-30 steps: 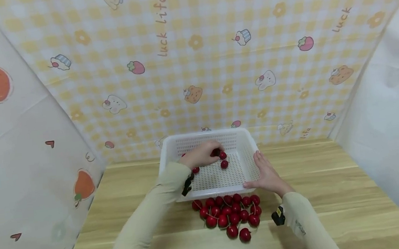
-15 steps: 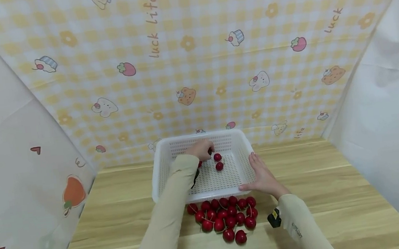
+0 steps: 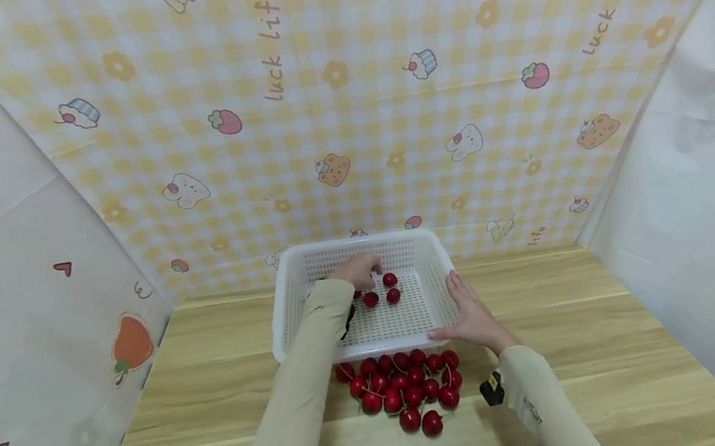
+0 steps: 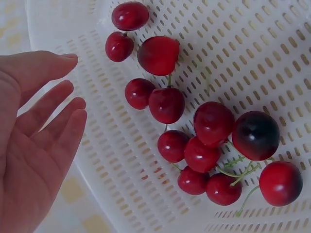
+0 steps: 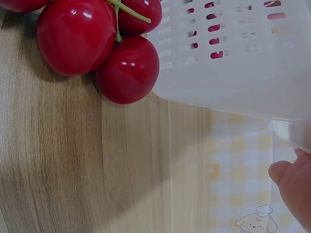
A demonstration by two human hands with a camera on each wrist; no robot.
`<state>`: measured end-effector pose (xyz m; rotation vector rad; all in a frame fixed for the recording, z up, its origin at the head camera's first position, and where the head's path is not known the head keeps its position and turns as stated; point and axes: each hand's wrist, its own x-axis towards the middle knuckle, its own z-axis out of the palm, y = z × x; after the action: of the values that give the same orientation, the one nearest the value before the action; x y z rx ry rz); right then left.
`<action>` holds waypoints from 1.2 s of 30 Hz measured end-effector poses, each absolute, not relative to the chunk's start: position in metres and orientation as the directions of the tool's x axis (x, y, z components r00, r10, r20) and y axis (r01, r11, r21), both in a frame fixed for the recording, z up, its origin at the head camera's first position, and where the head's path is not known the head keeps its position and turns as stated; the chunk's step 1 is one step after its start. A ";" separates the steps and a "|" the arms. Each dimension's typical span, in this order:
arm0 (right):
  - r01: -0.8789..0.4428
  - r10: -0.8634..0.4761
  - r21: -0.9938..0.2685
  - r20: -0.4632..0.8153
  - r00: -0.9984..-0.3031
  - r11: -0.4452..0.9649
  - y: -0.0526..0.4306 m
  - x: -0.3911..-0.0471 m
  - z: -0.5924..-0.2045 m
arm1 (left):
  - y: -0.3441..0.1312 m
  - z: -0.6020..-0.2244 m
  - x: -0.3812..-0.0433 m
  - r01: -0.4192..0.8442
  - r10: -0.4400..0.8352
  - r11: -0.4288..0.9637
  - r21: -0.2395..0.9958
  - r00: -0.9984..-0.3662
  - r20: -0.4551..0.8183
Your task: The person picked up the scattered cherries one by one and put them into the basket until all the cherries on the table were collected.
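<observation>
Inside the white perforated plastic basket (image 3: pixel 364 348) is my left hand (image 3: pixel 358 272), over its left-middle part. In the left wrist view this hand (image 4: pixel 36 131) has its fingers loosely extended with nothing between them, beside several red cherries (image 4: pixel 214 124) on the basket floor. Some cherries there are hidden from the head camera by the hand and sleeve. At the basket's front right corner my right hand (image 3: pixel 475 318) holds the rim, thumb at the front and fingers along the right side. Only part of this hand (image 5: pixel 296 187) shows in the right wrist view.
A cluster of several cherries with stems (image 3: pixel 413 396) lies on the wooden table (image 3: pixel 218 390) right in front of the basket. Behind stands a yellow checked cloth backdrop (image 3: pixel 348 129), with white cloth on both sides.
My left hand has moved left and let go of a cherry. Another cherry now shows on the basket floor below the hand. The right hand stays at the corner.
</observation>
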<state>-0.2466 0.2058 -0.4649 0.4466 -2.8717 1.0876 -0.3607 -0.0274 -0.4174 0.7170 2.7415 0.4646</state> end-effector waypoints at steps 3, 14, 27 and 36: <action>-0.279 -0.259 -0.642 0.129 -0.957 0.714 0.206 -0.246 -0.466 | -0.029 -0.413 -0.355 0.455 0.536 0.813 0.362 -0.828 -0.163; -0.298 -0.279 -0.622 0.131 -0.951 0.724 0.206 -0.247 -0.463 | -0.018 -0.385 -0.284 0.742 0.754 0.610 0.278 -0.652 0.086; -0.275 -0.268 -0.618 0.106 -0.958 0.737 0.209 -0.249 -0.465 | -0.007 -0.432 -0.176 0.958 0.954 0.285 -0.017 -0.282 0.098; -0.270 -0.264 -0.626 0.105 -0.959 0.731 0.206 -0.247 -0.465 | -0.002 -0.474 -0.143 0.959 0.959 0.281 0.034 -0.282 0.011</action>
<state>-0.2468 0.2063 -0.4649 0.4501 -2.9149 1.0568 -0.1425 -0.0019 -0.4738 1.8757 2.5051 0.0525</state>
